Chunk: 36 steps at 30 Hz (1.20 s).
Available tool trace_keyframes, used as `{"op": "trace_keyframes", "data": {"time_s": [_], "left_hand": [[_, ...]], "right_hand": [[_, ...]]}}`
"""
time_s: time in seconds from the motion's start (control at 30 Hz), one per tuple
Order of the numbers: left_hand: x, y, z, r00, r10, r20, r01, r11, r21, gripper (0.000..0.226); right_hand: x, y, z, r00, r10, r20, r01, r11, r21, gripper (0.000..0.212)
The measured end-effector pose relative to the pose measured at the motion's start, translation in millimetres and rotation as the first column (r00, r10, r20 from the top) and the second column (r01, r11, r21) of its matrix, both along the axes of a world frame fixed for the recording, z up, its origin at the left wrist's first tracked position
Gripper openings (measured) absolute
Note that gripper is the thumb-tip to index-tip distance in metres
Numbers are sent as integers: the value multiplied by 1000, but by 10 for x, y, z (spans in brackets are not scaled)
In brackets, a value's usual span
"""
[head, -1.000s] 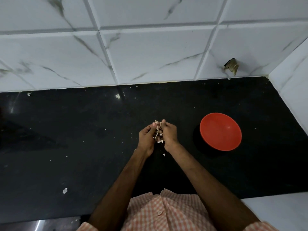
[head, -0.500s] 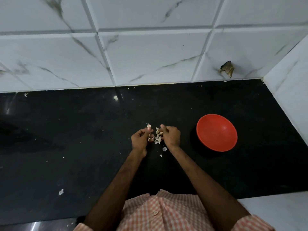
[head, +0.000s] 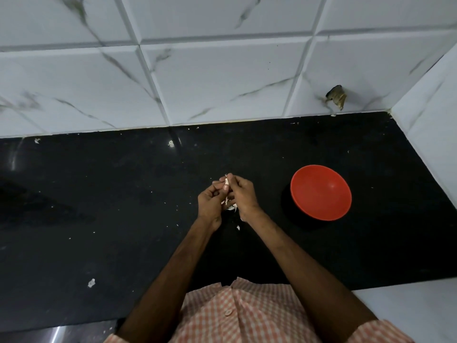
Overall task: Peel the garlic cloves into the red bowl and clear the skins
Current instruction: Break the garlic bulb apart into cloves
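Red bowl (head: 321, 191): empty, nr my right, handy for drops.
Garlic clove (head: 226, 184): held over surface (head: 123, 194) so skins (head: 232, 207) fall.
Left fingers (head: 217, 188): pinch clove steady.
Right fingers (head: 235, 180): pinch its skin, to strip.

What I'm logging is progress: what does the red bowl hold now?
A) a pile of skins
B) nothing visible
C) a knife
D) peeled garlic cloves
B: the red bowl shows only its bare red inside, while the left hand and right hand pinch the garlic clove off to its left.
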<state>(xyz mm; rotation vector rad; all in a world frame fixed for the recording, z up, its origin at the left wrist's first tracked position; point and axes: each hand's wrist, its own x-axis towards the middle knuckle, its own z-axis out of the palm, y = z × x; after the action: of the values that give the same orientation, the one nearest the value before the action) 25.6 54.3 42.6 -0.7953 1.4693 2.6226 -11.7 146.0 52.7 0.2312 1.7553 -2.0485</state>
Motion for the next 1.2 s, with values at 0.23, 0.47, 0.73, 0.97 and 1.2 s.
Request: {"op": "trace_keyframes", "data": {"time_s": [0.23,0.47,0.73,0.97,1.2], "left_hand": [[-99,48,114,1000,4,-30,-3,1000,26,14],[-18,91,95,998,70,6,-70,997,44,14],[-24,115,79,993,82,89,-79,996,-34,14],[-50,95,36,993,26,111,-16,995,-95,18],[-78,59,-56,992,42,121,-10,969,-248,17]], "right_hand": [[-65,46,90,998,21,64,-15,995,-94,39],[16,-54,79,992,-37,125,48,995,-85,37],[42,-199,3,983,-180,-40,184,974,132,37],[-26,-29,-66,998,-52,46,52,999,-14,41],[-145,66,-164,957,-200,209,200,980,25,36]]}}
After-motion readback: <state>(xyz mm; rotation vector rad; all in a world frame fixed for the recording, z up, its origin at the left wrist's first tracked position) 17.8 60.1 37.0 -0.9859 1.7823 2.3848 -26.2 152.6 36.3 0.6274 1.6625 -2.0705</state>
